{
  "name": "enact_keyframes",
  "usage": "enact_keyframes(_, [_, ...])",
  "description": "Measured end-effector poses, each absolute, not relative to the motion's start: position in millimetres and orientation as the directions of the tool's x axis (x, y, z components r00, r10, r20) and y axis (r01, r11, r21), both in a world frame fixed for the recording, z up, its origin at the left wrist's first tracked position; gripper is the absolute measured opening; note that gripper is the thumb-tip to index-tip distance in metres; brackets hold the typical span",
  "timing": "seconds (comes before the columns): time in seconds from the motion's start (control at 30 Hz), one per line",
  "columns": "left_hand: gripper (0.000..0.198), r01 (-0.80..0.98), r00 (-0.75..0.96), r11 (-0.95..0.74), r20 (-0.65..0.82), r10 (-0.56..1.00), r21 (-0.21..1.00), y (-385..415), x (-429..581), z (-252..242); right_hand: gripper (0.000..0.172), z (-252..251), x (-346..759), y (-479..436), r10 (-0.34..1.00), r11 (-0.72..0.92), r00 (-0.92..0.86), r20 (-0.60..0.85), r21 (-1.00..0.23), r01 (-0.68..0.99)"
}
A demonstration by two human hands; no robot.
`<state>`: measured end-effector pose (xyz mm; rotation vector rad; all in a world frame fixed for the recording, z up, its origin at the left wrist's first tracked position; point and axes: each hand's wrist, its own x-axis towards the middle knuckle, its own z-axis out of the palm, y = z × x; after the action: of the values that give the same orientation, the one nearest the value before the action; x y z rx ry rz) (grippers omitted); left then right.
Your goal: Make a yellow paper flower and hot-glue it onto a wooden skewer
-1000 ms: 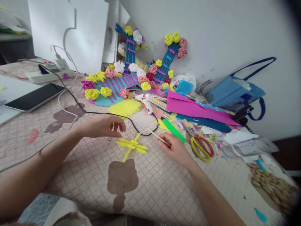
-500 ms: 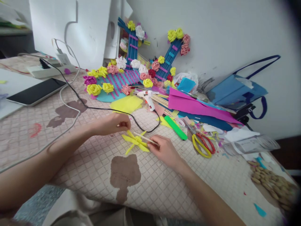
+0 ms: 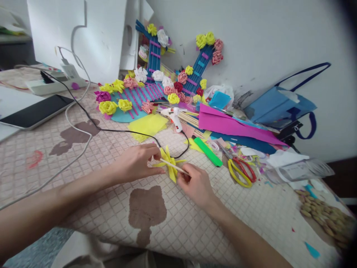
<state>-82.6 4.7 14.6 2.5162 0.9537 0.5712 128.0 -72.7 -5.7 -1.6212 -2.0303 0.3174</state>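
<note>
A yellow paper flower [image 3: 170, 168] with several pointed petals lies between my two hands over the patterned tablecloth. From the left, my left hand [image 3: 141, 162] reaches to its edge, thumb stretched out and apart from the curled fingers. Whether those fingertips touch a petal I cannot tell. My right hand [image 3: 195, 182] pinches a thin pale stick [image 3: 174, 166], whose far end lies across the flower's middle. Behind the hands rests a white glue gun [image 3: 174, 118] with a black cord. Yellow sheets [image 3: 147, 126] lie beside it.
To the right are a green cutter-like tool [image 3: 208, 152], scissors [image 3: 240, 173], magenta sheets [image 3: 234, 124] and paper scraps. Flower-covered blue pieces [image 3: 136, 98] stand at the back. A tablet [image 3: 39, 109] and cables [image 3: 75, 158] lie left; nuts [image 3: 320, 212] at far right.
My left hand has opened from a closed pinch and moved down beside the flower. The flower has turned and sits slightly further right. My right hand still holds the stick.
</note>
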Motion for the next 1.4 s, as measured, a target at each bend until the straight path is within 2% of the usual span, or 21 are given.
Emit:
enact_keyframes(0.17, [0.009,0.549,0.699,-0.699,0.207,0.684,0.458,6.3,-78.3,5.1,0.018,-5.2,130.5,-72.4,0.971,0.236,-0.173,0.163,-0.58,0.779])
enact_keyframes(0.3, [0.01,0.493,0.746,-0.736,0.21,0.632,0.464,12.0,-79.7,4.4,0.016,-4.1,134.8,-70.6,0.971,0.238,-0.205,0.124,-0.603,0.762])
enact_keyframes(0.5, [0.011,0.39,0.785,-0.78,0.266,0.56,0.49,19.2,-79.3,2.2,0.013,-5.3,137.5,-70.7,0.956,0.287,-0.27,0.111,-0.54,0.791])
enact_keyframes(0.6, [0.009,0.383,0.785,-0.782,0.274,0.556,0.492,19.4,-79.8,2.6,0.011,-4.3,139.7,-72.6,0.954,0.291,-0.281,0.105,-0.554,0.78])
enact_keyframes(0.7, [0.006,0.364,0.782,-0.784,0.292,0.551,0.504,18.5,-82.5,7.6,0.018,-2.0,143.1,-74.5,0.944,0.329,-0.287,0.165,-0.558,0.762])
enact_keyframes(0.93, [0.021,0.33,0.818,-0.794,0.265,0.511,0.511,13.2,-89.8,19.0,0.018,-6.3,151.0,-73.6,0.851,0.525,-0.429,0.302,-0.48,0.703])
enact_keyframes(1.07, [0.027,0.262,0.84,-0.822,0.299,0.452,0.506,6.2,-87.8,14.5,0.017,-8.4,150.0,-75.6,0.795,0.605,-0.486,0.363,-0.421,0.676])
enact_keyframes(1.4, [0.017,0.223,0.874,-0.892,0.325,0.362,0.394,-0.4,-86.5,6.8,0.018,-8.5,142.1,-78.5,0.776,0.63,-0.526,0.348,-0.382,0.676])
